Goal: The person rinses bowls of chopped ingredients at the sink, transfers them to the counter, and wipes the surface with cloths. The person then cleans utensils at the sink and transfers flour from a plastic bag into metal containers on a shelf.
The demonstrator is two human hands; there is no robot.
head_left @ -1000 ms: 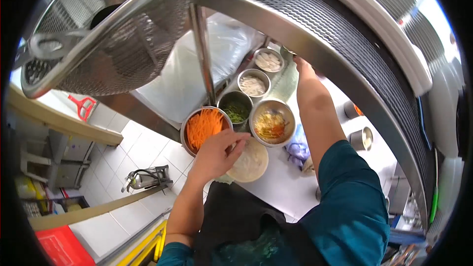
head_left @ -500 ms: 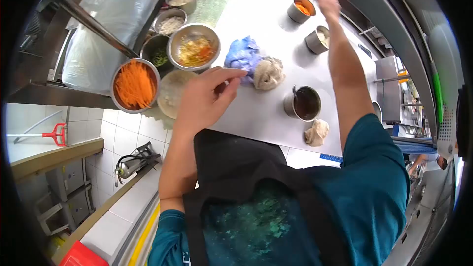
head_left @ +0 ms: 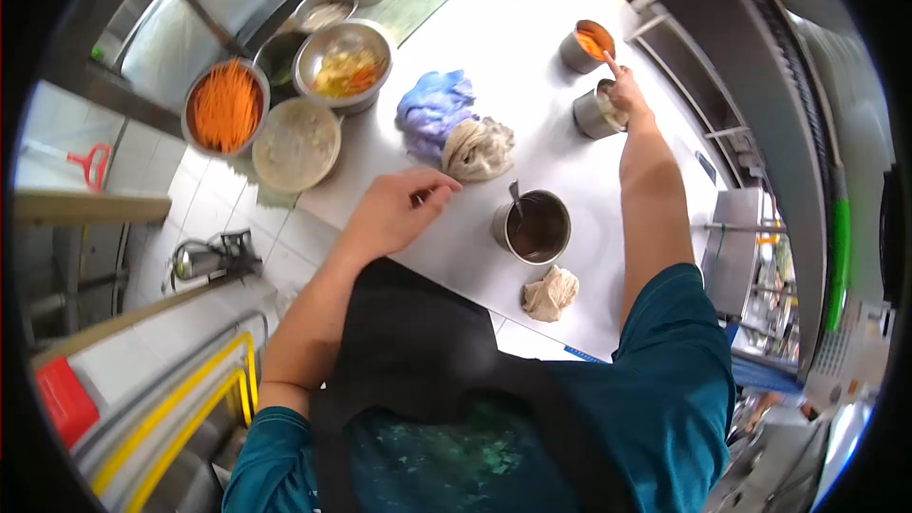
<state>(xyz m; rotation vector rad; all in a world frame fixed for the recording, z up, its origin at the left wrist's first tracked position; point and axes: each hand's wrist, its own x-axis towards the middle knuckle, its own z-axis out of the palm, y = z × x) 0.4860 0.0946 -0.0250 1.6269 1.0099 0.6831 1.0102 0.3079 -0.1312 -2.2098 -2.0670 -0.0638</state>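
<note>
I see a round silver metal cup [head_left: 576, 55] of orange pieces [head_left: 595, 45] on the white table's [head_left: 518, 47] far right, the right hand [head_left: 625, 93] with a finger extended at its rim, grip impossible to tell, and the left hand [head_left: 397, 213], loosely curled, empty, near a crumpled beige cloth [head_left: 478, 149].

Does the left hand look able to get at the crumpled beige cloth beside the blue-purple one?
Probably yes: the left hand looks empty and is close to that crumpled beige cloth, with nothing visible standing between them.
</note>
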